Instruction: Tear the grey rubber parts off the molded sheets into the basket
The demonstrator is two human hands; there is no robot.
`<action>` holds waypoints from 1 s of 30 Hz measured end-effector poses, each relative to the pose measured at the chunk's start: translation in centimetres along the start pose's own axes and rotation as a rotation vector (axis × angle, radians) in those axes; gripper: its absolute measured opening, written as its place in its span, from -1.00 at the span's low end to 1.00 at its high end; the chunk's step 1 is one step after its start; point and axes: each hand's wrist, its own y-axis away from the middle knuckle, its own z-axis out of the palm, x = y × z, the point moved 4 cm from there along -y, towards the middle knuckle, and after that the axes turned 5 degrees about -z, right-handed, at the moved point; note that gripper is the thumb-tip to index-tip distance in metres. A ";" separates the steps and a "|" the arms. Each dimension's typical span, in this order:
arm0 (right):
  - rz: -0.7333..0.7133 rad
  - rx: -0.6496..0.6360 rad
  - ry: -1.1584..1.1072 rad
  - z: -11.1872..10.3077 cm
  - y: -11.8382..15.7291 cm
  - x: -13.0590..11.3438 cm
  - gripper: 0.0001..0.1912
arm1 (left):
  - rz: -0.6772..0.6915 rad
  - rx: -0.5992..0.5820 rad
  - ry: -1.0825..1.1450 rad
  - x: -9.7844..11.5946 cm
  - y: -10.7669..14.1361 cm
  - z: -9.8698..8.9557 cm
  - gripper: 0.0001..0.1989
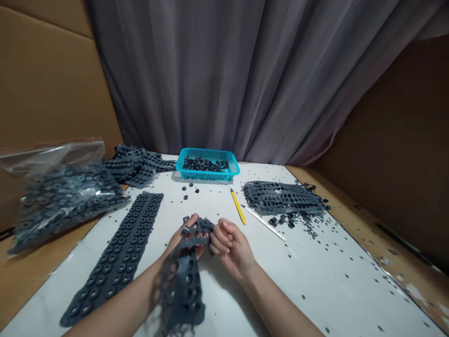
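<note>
My left hand (174,242): grip closed on dark holed strip (191,281), upper part draped across fingers, long end hanging toward me between forearms. My right hand (235,247): grip curled into fist against strip's upper end; cannot tell if anything pinched inside. Strip over white surface (212,199), right of studded sheet (128,245), nearer me than yellow tool (238,206) and blue basket (206,176).

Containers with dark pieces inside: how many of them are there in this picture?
2. The clear plastic bag lies at the far left, and the turquoise basket stands toward the back of the white table, before the curtain. I see no others.
</note>
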 end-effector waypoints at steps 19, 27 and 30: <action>-0.259 -0.237 1.609 1.0 0.7 -2.0 -0.71 | 0.883 0.326 -0.863 2.4 2.5 0.1 -0.70; -0.078 -0.355 1.181 0.9 1.3 -1.9 -0.67 | 0.361 -0.023 -0.664 1.4 1.3 0.3 -0.65; -0.025 -0.260 0.822 0.6 1.3 -0.8 -0.57 | 0.173 -0.066 -0.341 0.2 0.9 0.2 -0.65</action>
